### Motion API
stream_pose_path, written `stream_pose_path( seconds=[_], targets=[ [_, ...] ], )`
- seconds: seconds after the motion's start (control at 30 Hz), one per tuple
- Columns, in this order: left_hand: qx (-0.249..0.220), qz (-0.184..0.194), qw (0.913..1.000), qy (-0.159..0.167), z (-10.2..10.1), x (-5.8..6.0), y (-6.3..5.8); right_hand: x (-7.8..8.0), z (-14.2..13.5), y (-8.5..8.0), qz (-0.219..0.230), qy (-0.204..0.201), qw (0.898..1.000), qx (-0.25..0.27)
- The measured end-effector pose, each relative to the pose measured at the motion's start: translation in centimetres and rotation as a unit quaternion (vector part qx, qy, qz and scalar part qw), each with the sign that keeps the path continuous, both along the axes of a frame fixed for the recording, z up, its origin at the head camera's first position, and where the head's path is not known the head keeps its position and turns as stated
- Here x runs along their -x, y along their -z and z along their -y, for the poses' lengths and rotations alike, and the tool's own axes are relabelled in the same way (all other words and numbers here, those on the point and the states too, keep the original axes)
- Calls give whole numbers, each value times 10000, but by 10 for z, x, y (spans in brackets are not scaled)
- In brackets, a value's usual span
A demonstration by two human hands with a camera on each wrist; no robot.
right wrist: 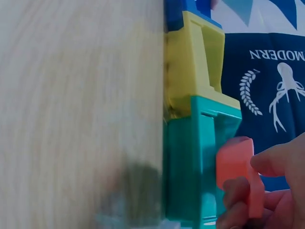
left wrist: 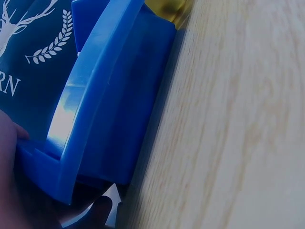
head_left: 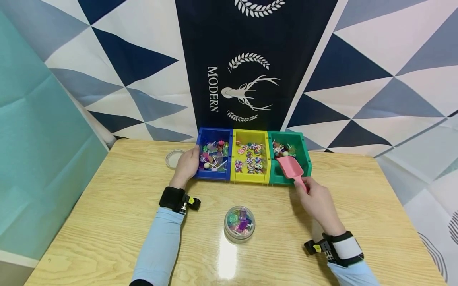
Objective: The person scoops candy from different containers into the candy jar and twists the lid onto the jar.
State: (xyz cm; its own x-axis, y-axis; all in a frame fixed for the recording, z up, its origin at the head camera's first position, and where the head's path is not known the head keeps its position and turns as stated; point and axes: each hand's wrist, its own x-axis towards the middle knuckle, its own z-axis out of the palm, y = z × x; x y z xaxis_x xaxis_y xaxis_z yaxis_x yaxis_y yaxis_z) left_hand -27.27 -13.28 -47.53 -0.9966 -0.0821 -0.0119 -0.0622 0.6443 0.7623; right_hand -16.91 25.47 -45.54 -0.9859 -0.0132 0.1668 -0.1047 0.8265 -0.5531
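Note:
My right hand (head_left: 316,200) grips the handle of a pink scoop (head_left: 290,167). The scoop's blade is over the front of the green bin (head_left: 307,159), in which candy pieces (head_left: 282,149) lie toward the back left. On the other side, my left hand (head_left: 187,165) holds the left wall of the blue bin (head_left: 212,174); in the left wrist view its thumb lies by the rim (left wrist: 71,119). Between these bins is a yellow bin (head_left: 250,177) with swirled candies and lollipops. The blue bin holds mixed lollipops and candies (head_left: 214,155).
A round clear jar (head_left: 239,238) with colourful candies stands nearer me on the wooden table (head_left: 272,254). Behind the left hand lies a round lid (head_left: 171,158). A patterned cloth backdrop (head_left: 247,39) rises right behind the bins.

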Motion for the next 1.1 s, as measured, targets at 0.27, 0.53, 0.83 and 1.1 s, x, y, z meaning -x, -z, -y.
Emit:
stream_pose_path(
  seconds=[0.27, 0.53, 0.83, 1.1],
  targets=[
    [9, 55, 10000, -24, 0, 0, 1, 1, 9, 10, 95, -57, 9999, 36],
    [14, 53, 10000, -59, 0, 0, 2, 5, 11, 22, 787, 50, 9922, 970],
    [27, 30, 9999, -147, -5, -1, 3, 8, 6, 33, 1501, 377, 9634, 2191],
    [-56, -71, 9992, -384, -9, 0, 3, 13, 6, 32, 1647, 207, 9554, 2441]
  ],
)
